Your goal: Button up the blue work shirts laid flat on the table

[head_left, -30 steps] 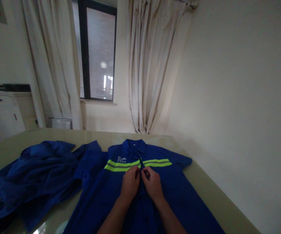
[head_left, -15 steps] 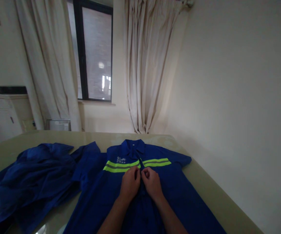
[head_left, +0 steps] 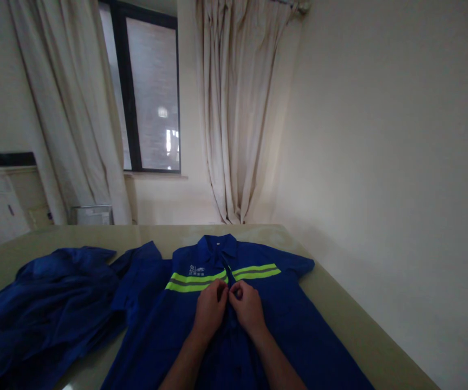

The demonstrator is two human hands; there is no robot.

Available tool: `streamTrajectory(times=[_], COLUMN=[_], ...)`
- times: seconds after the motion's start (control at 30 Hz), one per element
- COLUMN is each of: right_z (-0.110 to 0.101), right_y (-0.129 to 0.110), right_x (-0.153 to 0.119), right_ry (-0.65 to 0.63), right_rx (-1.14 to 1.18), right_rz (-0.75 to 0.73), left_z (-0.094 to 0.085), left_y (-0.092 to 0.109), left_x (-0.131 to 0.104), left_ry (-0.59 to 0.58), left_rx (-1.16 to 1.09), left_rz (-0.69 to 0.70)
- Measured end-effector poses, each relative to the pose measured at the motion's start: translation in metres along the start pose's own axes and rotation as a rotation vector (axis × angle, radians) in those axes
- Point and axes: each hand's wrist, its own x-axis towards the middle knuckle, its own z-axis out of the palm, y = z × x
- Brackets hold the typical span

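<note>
A blue short-sleeved work shirt (head_left: 294, 314) lies front up, its collar toward the far edge. Yellow-green bands with a grey stripe cross its chest, and a pale printed logo sits above the band on the left. My left hand (head_left: 210, 307) and my right hand (head_left: 247, 306) meet at the front opening, just below the bands. Both have thumb and fingers pinched together on the shirt's front edges, fingertips nearly touching. Whatever small fastening may be between the fingertips is too small to make out. The placket is parted slightly above the hands.
A crumpled heap of blue clothing (head_left: 51, 303) lies left of the shirt, touching its sleeve. Both rest on a pale green table (head_left: 351, 309) beside the right wall. Curtains (head_left: 238, 108), a window (head_left: 155, 92) and a white cabinet (head_left: 2, 200) stand behind.
The view has shifted slightly, so everything appears a little further left. My hands stay pinched at the same part of the shirt front, with fingertips slightly closer together.
</note>
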Motion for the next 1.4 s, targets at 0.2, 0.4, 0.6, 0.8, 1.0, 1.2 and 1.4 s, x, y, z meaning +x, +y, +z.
streamTrajectory(times=[0.2, 0.4, 0.6, 0.8, 1.0, 1.2, 1.4], right_z=[-0.001, -0.005, -0.005, -0.002, 0.000, -0.001, -0.004], right_y=[-0.002, 0.006, 0.009, 0.012, 0.012, 0.007, -0.001], right_x=[0.001, 0.018, 0.021, 0.017, 0.019, 0.015, 0.011], right_ry=[-0.012, -0.133, -0.144, -0.104, -0.113, -0.107, -0.092], right_rx=[-0.016, 0.013, 0.040, 0.035, 0.017, -0.015, -0.122], right_rz=[0.038, 0.043, -0.010, -0.030, -0.056, -0.087, -0.046], left_z=[0.000, 0.002, 0.002, -0.001, -0.003, -0.004, -0.004], left_y=[-0.001, -0.001, -0.001, 0.001, 0.001, 0.003, 0.003], left_x=[0.001, 0.002, 0.003, 0.002, 0.000, -0.002, 0.000], left_ry=[-0.002, 0.014, 0.033, 0.040, 0.052, 0.072, 0.078], left_rx=[0.019, 0.035, 0.019, -0.013, -0.062, -0.070, -0.069], left_rz=[-0.020, -0.044, -0.058, -0.050, -0.053, -0.073, -0.100])
